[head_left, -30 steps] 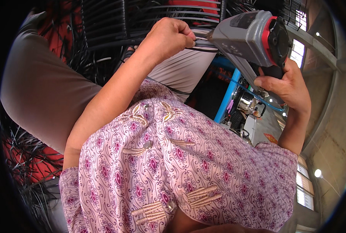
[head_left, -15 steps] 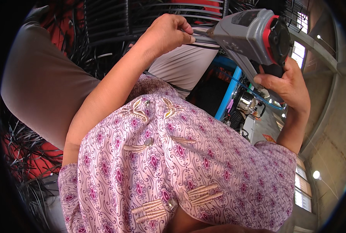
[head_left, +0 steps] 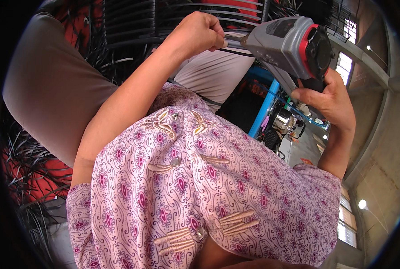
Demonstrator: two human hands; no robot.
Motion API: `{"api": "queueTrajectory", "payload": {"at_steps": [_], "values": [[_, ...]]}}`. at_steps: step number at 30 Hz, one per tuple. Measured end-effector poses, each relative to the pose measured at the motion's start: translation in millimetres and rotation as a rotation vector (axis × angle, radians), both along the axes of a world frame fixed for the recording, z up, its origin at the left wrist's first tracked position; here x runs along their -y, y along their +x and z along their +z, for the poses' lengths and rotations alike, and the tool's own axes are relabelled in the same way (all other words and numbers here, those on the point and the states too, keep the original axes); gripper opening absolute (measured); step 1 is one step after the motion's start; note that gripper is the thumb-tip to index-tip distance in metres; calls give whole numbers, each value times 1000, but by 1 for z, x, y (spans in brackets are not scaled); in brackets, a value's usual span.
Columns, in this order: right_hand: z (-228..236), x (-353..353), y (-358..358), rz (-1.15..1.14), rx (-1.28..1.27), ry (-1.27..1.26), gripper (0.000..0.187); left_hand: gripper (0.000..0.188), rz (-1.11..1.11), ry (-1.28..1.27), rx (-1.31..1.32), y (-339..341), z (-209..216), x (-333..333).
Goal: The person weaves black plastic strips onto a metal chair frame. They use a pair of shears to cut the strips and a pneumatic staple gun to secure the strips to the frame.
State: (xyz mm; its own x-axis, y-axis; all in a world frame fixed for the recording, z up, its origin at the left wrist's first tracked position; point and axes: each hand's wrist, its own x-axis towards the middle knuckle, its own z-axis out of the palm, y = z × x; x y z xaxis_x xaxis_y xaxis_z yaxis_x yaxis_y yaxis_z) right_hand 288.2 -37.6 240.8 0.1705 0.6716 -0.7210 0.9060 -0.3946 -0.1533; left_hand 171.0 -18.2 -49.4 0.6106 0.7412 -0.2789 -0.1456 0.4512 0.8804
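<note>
My right hand [head_left: 328,101] is wrapped round the black grip of a grey air staple gun [head_left: 276,42] with a red ring and black cap. Its nose points left, at a dark bar of a frame [head_left: 236,41]. Just left of that nose, my left hand [head_left: 197,33] is closed, thumb and fingers pinched on what looks like a black plastic strip along the bar. The fingers hide most of the strip. Behind the hands, a black frame [head_left: 153,20] carries several parallel strips.
Loose black strips [head_left: 27,148] lie heaped over a red surface [head_left: 38,172] at left. My trousered legs [head_left: 52,85] flank the work. A blue post [head_left: 265,110], a blue hose [head_left: 294,107] and a shiny metal pot [head_left: 284,120] stand right of centre.
The staple gun has tilted slightly and its rear has dropped a little, with its nose still by the bar. My left hand has shifted slightly up and right. Both grips stay the same.
</note>
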Motion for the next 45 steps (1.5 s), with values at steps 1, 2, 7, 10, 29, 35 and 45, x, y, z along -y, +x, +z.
{"api": "queueTrajectory", "payload": {"at_steps": [1,2,7,10,29,35,45], "values": [[0,-1,0,-7,9,-18,47,10,5,4,-4,0,0,-1],[-1,0,0,29,-1,-2,47,10,10,8,-8,-1,0,-2],[-7,-6,-1,160,-64,49,47,10,29,6,16,2,-5,-4],[-6,-8,-4,140,-59,36,47,11,28,-6,34,7,-9,-5],[-18,-29,-16,-5,-6,-134,46,14,24,-10,-19,27,-18,-4],[-22,-41,-13,-58,69,-151,29,16,32,76,42,37,-31,-2],[-22,-41,-3,-61,77,-129,31,16,98,438,7,32,-33,3]]}}
